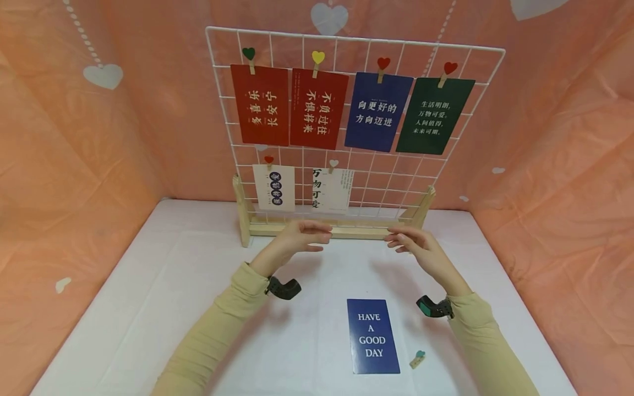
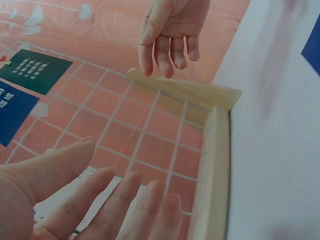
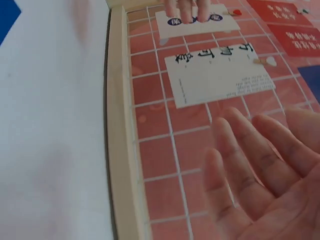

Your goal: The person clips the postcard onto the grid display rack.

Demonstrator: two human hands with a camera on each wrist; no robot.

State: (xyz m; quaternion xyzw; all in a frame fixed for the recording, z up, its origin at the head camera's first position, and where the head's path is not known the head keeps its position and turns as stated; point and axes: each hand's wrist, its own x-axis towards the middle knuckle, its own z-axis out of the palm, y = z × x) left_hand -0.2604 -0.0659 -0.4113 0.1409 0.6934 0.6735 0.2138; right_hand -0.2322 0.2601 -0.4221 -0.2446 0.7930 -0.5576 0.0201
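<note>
My left hand [image 1: 303,235] and right hand [image 1: 413,245] hover with straight, relaxed fingers, palms facing each other, holding nothing, just in front of the wooden base [image 1: 317,229] of a white wire grid [image 1: 386,181]. Two small white cards [image 1: 274,187] [image 1: 333,190] hang clipped on the grid's lower row, just behind the left hand. A blue "HAVE A GOOD DAY" card [image 1: 373,336] lies flat on the table in front of me, below the right hand. A small wooden clip [image 1: 417,358] with a teal heart lies to its right. In the wrist views the left hand [image 2: 100,205] and right hand [image 3: 260,170] are empty.
Two red cards [image 1: 260,104] [image 1: 318,109], a blue card [image 1: 378,111] and a green card [image 1: 435,115] hang from heart clips on the grid's top row. The white table [image 1: 148,308] is walled by pink cloth [image 1: 74,165] on three sides.
</note>
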